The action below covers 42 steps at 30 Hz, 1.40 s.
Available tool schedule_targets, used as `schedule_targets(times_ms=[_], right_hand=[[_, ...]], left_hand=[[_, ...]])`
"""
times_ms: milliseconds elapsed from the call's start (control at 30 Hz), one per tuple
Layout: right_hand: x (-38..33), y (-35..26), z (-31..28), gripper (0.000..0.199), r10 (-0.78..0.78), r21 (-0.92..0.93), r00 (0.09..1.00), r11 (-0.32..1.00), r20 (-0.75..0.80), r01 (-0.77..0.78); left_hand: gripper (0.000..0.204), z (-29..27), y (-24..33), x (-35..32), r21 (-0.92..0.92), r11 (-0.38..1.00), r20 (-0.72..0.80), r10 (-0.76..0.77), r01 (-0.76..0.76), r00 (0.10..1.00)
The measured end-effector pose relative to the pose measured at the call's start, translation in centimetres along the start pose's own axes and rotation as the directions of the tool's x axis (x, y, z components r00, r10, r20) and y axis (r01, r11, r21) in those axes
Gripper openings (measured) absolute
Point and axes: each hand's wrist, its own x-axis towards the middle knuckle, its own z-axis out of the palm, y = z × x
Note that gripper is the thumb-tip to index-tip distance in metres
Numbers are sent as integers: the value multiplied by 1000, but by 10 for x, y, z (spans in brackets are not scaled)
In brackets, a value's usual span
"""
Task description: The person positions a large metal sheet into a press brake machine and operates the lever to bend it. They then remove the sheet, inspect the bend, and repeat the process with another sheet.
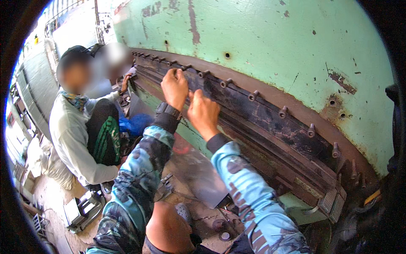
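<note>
A long row of socket-head bolts (254,95) sticks out along a dark steel bar (241,95) on the green machine (270,38). My left hand (175,88), with a watch at its wrist, is closed with its fingertips up against the bar, just below two of the bolts. Lower and to the right, my right hand (204,111) is closed too, thumb and forefinger pressed together in front of the bar. Whatever either hand grips is too small or hidden behind the fingers. Both forearms wear blue patterned sleeves.
A person in a white top (76,131) crouches at the left, and another person's hand (125,83) touches the bar's far end. A grey metal sheet (198,175) lies below my arms. A vise-like metal tool (84,210) stands on the floor, near white sacks (55,165).
</note>
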Motion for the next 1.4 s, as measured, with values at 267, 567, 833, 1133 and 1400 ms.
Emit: schedule_targets(times_ms=[267, 567, 833, 1133, 1400], right_hand=[[-16, 19, 45, 25, -13, 27, 986, 1000, -166, 17], [-24, 5, 60, 28, 137, 227, 989, 966, -56, -121], [-38, -31, -51, 31, -46, 137, 999, 989, 4, 45], [-86, 6, -252, 31, -125, -370, 992, 921, 27, 126], [-55, 7, -282, 30, -240, -488, 956, 823, 166, 291]], left_hand=[[22, 3, -16, -2, -51, 978, -51, 200, -203, 978], [22, -11, -22, 8, -28, 966, 98, 259, -257, 961], [33, -86, 52, -24, -191, 966, 63, -163, 172, 985], [28, -69, 177, -106, -395, 581, 748, -246, 711, 616], [29, -46, 190, -109, -394, 471, 744, -340, 789, 575]])
